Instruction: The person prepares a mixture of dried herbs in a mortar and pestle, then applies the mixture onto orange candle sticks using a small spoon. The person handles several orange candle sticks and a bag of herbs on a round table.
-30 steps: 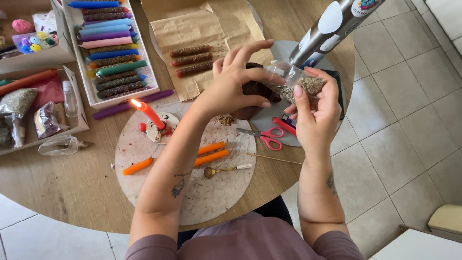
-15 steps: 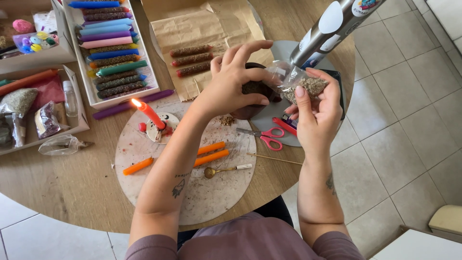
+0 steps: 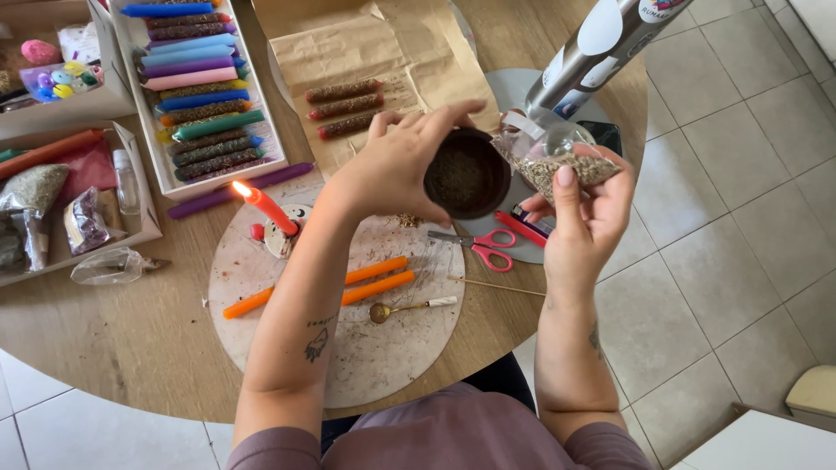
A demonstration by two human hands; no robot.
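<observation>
Left hand gripping bowl, herb bag (right)

clear herb bag: in my right hand; brown-filled
foil packets: left tray; silvery, crinkled

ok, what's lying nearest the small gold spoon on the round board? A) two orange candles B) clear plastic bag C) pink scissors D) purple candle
A: the two orange candles lie just above the gold spoon on the round board; everything else sits farther off.
</observation>
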